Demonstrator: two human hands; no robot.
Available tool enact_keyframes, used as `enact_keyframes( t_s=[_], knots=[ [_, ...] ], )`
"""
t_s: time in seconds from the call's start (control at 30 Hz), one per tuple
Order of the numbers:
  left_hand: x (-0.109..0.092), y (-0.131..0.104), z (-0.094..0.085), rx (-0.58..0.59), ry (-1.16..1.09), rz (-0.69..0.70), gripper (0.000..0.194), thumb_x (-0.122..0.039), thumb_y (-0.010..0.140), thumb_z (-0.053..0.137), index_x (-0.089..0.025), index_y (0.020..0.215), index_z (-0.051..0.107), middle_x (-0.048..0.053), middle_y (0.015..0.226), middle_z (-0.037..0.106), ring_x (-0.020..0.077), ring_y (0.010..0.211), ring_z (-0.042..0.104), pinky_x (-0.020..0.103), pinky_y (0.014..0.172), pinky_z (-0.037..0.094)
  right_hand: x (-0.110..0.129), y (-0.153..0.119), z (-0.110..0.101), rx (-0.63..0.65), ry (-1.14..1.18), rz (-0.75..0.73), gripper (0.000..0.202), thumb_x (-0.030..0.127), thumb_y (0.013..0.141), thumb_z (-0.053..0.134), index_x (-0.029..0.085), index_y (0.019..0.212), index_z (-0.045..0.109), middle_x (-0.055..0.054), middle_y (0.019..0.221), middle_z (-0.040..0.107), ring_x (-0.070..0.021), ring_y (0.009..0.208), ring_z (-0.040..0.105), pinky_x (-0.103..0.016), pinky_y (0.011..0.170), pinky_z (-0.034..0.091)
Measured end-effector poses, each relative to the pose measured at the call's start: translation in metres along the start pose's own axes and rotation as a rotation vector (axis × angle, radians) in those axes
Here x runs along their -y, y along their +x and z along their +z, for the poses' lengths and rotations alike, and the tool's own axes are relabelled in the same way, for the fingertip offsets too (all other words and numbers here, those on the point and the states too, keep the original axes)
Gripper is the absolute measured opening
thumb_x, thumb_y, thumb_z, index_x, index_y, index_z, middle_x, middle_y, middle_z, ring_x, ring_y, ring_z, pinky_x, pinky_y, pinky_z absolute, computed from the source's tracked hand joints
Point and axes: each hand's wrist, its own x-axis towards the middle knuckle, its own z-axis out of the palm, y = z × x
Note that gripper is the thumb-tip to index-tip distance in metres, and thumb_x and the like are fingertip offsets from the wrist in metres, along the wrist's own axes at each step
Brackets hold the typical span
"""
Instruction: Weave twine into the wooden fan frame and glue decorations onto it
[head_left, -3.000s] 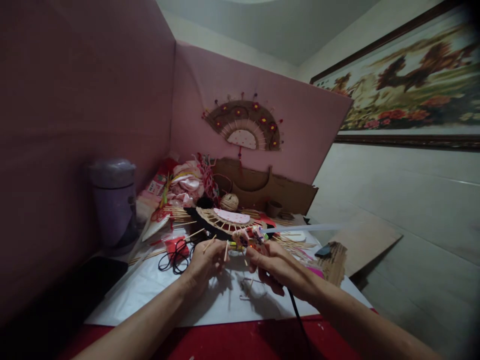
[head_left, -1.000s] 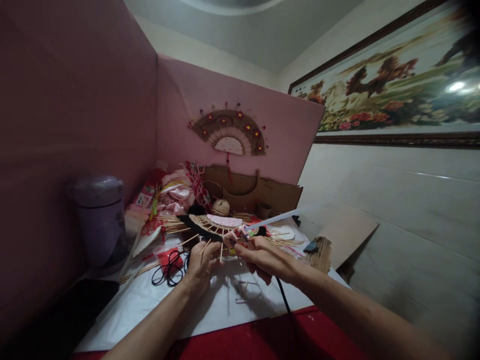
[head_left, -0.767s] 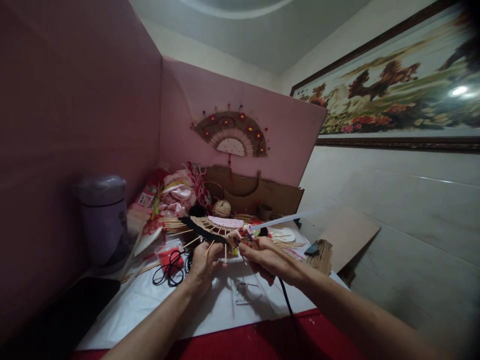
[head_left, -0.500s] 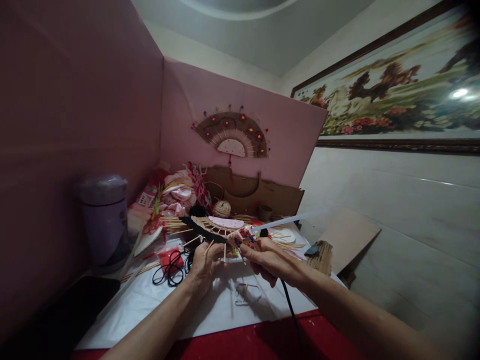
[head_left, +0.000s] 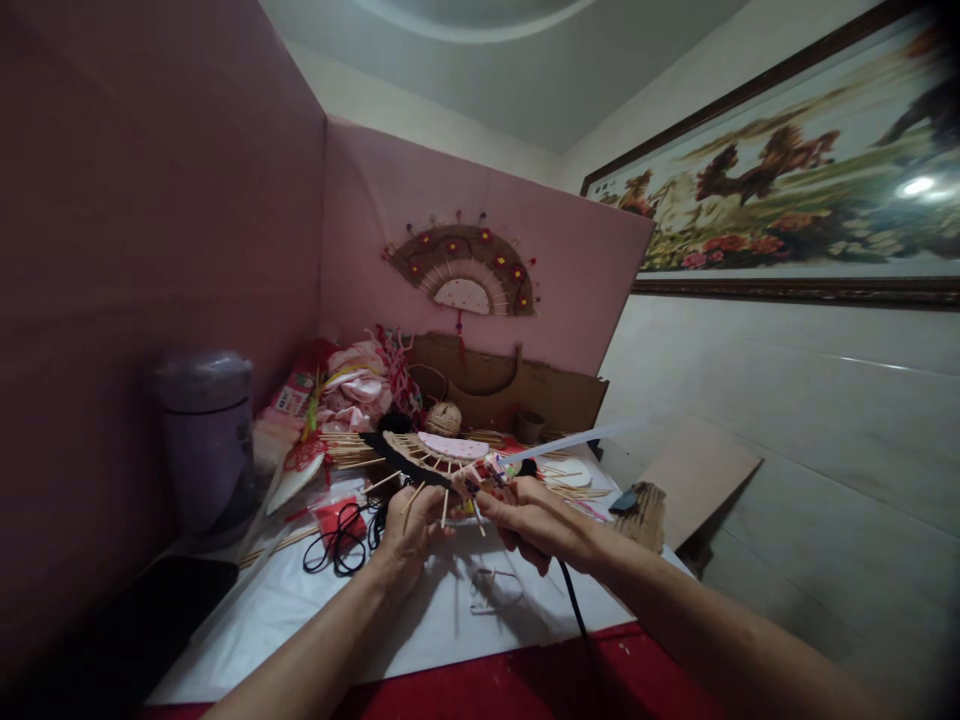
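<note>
A half-round fan [head_left: 415,468] with wooden sticks, a black cord band and a pink dotted centre is held up over the white table cover. My left hand [head_left: 411,525] is closed on its lower edge, thumb and fingers around the sticks. On the right, my right hand [head_left: 536,520] grips a patterned glue gun [head_left: 491,472], from which a long translucent glue stick [head_left: 570,442] points right and a black cable hangs down. The gun's tip is close to the black band; the exact contact is too small to tell.
Black cord [head_left: 335,545] and a red packet [head_left: 341,518] lie left of the hands. A purple container [head_left: 208,450] stands at the left, a twine ball [head_left: 444,418] behind. A finished fan [head_left: 469,268] hangs on the pink panel. Wire stand [head_left: 495,590] in front.
The fan has tilted slightly, and its lower sticks now point a little differently. The glue gun and my right hand have shifted slightly left.
</note>
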Motion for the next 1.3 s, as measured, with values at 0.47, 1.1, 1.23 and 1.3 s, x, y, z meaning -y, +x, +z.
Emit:
enact_keyframes(
  t_s=[0.47,1.1,1.23,1.3],
  knots=[
    [-0.001,-0.001,0.003,0.001,-0.022,-0.026,0.019,-0.024,0.064,0.065,-0.014,0.08,0.063,0.008,0.074,0.069,0.0171,0.06,0.061,0.023,0.048,0.045,0.003,-0.004,-0.002,-0.022,-0.04,0.006,0.059,0.062,0.087,0.04,0.018,0.048,0.044,0.003,0.034,0.039,-0.0064,0.028,0.036,-0.019,0.031,0.025],
    [0.006,0.004,0.003,-0.007,0.0,-0.031,0.037,-0.032,0.059,0.075,-0.01,0.085,0.062,0.008,0.074,0.069,0.0141,0.056,0.061,0.02,0.043,0.045,-0.006,-0.001,-0.004,-0.014,0.007,-0.017,0.059,0.064,0.084,0.044,0.016,0.049,0.045,0.005,0.033,0.039,-0.0051,0.026,0.036,-0.016,0.027,0.024],
    [0.009,0.005,0.0,-0.012,0.079,-0.032,0.039,-0.039,0.061,0.073,-0.01,0.085,0.06,0.007,0.071,0.067,0.0147,0.055,0.061,0.022,0.044,0.046,-0.007,-0.001,-0.004,-0.023,0.05,-0.017,0.059,0.067,0.081,0.046,0.017,0.049,0.045,0.005,0.034,0.039,-0.0053,0.026,0.037,-0.016,0.026,0.025],
    [0.011,0.006,-0.003,-0.03,0.179,0.012,0.04,-0.045,0.064,0.069,-0.012,0.085,0.059,0.005,0.068,0.065,0.0155,0.052,0.06,0.024,0.042,0.044,-0.01,0.001,-0.003,-0.041,0.079,-0.022,0.06,0.069,0.078,0.047,0.017,0.049,0.045,0.005,0.035,0.04,-0.0053,0.026,0.037,-0.016,0.026,0.026]
  ],
)
